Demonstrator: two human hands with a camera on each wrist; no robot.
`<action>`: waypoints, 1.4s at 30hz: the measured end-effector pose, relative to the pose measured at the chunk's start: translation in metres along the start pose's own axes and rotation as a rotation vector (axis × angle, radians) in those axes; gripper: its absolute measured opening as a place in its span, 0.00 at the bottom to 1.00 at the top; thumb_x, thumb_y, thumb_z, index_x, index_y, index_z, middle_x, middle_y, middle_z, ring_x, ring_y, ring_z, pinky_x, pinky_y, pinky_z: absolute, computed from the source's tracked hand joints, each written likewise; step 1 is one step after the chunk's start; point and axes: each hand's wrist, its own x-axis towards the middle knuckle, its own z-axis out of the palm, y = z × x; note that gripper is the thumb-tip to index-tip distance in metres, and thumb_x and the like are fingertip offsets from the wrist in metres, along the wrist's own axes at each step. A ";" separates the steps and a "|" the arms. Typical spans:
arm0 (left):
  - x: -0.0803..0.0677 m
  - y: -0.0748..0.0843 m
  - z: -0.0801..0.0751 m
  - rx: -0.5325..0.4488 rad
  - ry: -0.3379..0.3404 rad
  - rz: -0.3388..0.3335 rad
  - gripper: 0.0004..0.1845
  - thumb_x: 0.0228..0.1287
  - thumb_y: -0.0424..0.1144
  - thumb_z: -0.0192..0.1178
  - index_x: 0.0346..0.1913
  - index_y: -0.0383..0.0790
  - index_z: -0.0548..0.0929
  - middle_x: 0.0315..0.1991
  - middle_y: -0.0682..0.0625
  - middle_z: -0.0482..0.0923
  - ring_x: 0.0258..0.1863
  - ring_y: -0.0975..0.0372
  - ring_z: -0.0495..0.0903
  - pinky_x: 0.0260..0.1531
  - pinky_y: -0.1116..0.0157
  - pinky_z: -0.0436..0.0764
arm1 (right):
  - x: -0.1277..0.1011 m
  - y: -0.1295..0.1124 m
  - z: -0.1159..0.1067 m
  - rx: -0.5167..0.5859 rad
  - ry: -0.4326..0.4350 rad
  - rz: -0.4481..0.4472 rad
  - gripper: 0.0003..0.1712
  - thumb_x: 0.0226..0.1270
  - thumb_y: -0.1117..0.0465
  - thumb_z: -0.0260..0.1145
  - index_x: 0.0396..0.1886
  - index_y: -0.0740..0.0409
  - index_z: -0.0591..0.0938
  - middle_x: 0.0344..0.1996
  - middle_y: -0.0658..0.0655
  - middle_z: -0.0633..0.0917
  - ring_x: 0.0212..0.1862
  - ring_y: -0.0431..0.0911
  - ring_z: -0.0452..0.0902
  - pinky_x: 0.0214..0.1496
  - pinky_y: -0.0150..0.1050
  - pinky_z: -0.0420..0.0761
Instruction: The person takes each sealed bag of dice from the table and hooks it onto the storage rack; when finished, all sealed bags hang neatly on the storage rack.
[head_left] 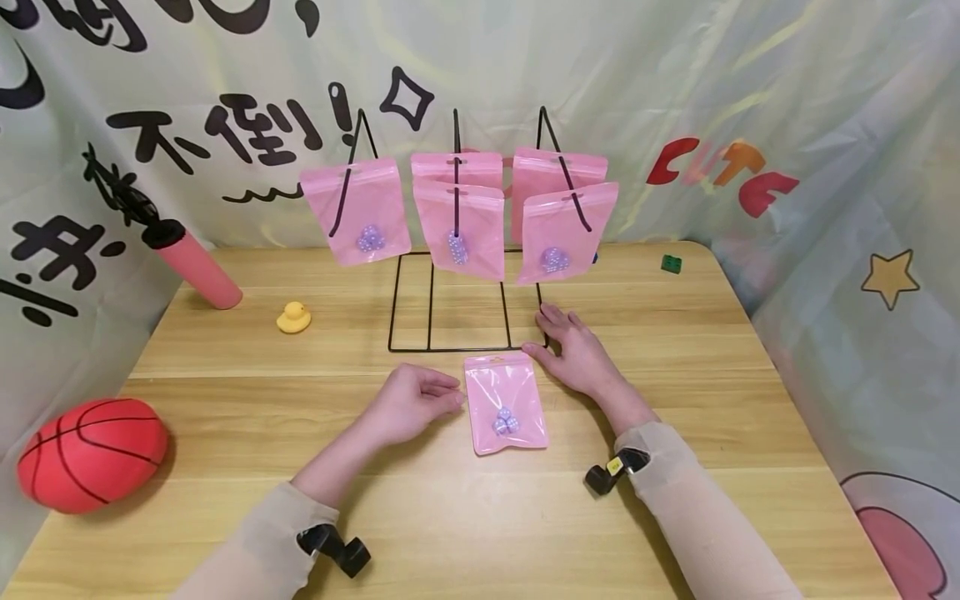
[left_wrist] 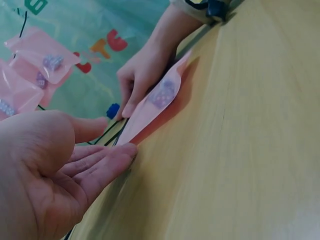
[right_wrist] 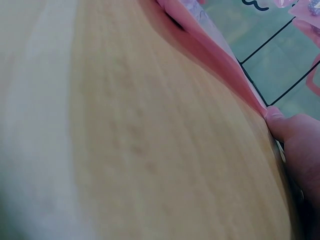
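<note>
Pink glossy plastic pouch (head_left: 506, 403) with small lilac dice inside lies flat on the wooden table (head_left: 225, 392), between the hands. Left hand (head_left: 411, 402) loosely curled, fingertips touching its left edge; right hand (head_left: 576, 350) flat, thumb at its top corner. Light, limp, probably slippery: pinch a top corner.

Our wooden table (head_left: 675, 517) and its load

At frame centre we see a pink pouch (head_left: 506, 404) and black wire rack (head_left: 450, 300); yellow duck (head_left: 293, 317) and pink tube (head_left: 197, 265) upper left, orange ball (head_left: 92, 453) lower left, green cube (head_left: 671, 264) upper right.
</note>
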 end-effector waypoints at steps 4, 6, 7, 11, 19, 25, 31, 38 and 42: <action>0.002 0.000 0.006 -0.089 -0.017 -0.057 0.15 0.71 0.32 0.70 0.52 0.23 0.87 0.40 0.41 0.90 0.41 0.52 0.91 0.40 0.61 0.91 | 0.000 0.001 0.001 0.001 0.004 -0.006 0.43 0.79 0.40 0.65 0.76 0.68 0.71 0.80 0.65 0.65 0.82 0.54 0.55 0.85 0.52 0.49; 0.004 0.000 0.008 -0.128 -0.015 -0.085 0.14 0.70 0.31 0.70 0.52 0.22 0.87 0.40 0.40 0.90 0.42 0.52 0.91 0.41 0.60 0.91 | 0.000 0.001 0.001 0.003 0.004 -0.004 0.42 0.79 0.40 0.65 0.76 0.68 0.71 0.80 0.64 0.65 0.82 0.54 0.55 0.85 0.52 0.49; 0.004 0.000 0.008 -0.151 -0.013 -0.101 0.13 0.70 0.30 0.70 0.52 0.22 0.87 0.40 0.40 0.90 0.42 0.52 0.91 0.42 0.60 0.91 | 0.000 0.002 0.001 0.004 0.004 -0.003 0.42 0.79 0.40 0.65 0.76 0.68 0.71 0.80 0.64 0.65 0.82 0.54 0.55 0.85 0.52 0.49; 0.007 0.001 0.011 -0.249 0.008 -0.171 0.13 0.70 0.27 0.69 0.52 0.20 0.85 0.40 0.37 0.90 0.43 0.51 0.91 0.44 0.59 0.90 | 0.000 0.002 0.001 0.004 0.004 0.000 0.43 0.79 0.40 0.65 0.76 0.68 0.71 0.80 0.64 0.65 0.82 0.54 0.55 0.85 0.52 0.49; 0.010 0.003 0.016 -0.351 0.030 -0.240 0.14 0.71 0.26 0.67 0.54 0.18 0.83 0.43 0.33 0.89 0.43 0.48 0.91 0.43 0.56 0.91 | 0.000 0.003 0.002 0.000 0.006 -0.007 0.42 0.79 0.40 0.64 0.76 0.68 0.71 0.80 0.64 0.65 0.82 0.54 0.55 0.85 0.51 0.49; 0.013 0.004 0.021 -0.379 0.034 -0.250 0.16 0.70 0.27 0.69 0.55 0.19 0.83 0.43 0.34 0.89 0.41 0.50 0.91 0.44 0.56 0.91 | 0.000 0.003 0.002 0.004 0.014 -0.013 0.42 0.79 0.40 0.65 0.76 0.68 0.72 0.79 0.64 0.66 0.82 0.55 0.56 0.85 0.52 0.49; 0.021 0.005 0.029 -0.380 0.037 -0.255 0.17 0.68 0.27 0.70 0.56 0.19 0.83 0.42 0.36 0.89 0.40 0.51 0.91 0.43 0.57 0.91 | 0.000 0.003 0.002 0.003 0.020 -0.016 0.42 0.79 0.40 0.65 0.76 0.69 0.72 0.79 0.65 0.66 0.82 0.55 0.56 0.85 0.52 0.50; 0.027 0.004 0.037 -0.362 0.063 -0.251 0.16 0.67 0.26 0.71 0.54 0.19 0.84 0.41 0.37 0.89 0.39 0.54 0.90 0.42 0.58 0.91 | 0.000 0.003 0.002 0.004 0.019 -0.014 0.42 0.79 0.41 0.65 0.76 0.69 0.72 0.79 0.65 0.66 0.82 0.55 0.56 0.85 0.52 0.49; 0.029 0.005 0.038 -0.356 0.083 -0.253 0.15 0.67 0.25 0.70 0.53 0.19 0.84 0.39 0.38 0.89 0.37 0.55 0.90 0.40 0.59 0.91 | 0.000 0.003 0.002 0.004 0.015 -0.012 0.42 0.79 0.41 0.65 0.76 0.68 0.72 0.79 0.65 0.66 0.82 0.55 0.56 0.85 0.52 0.49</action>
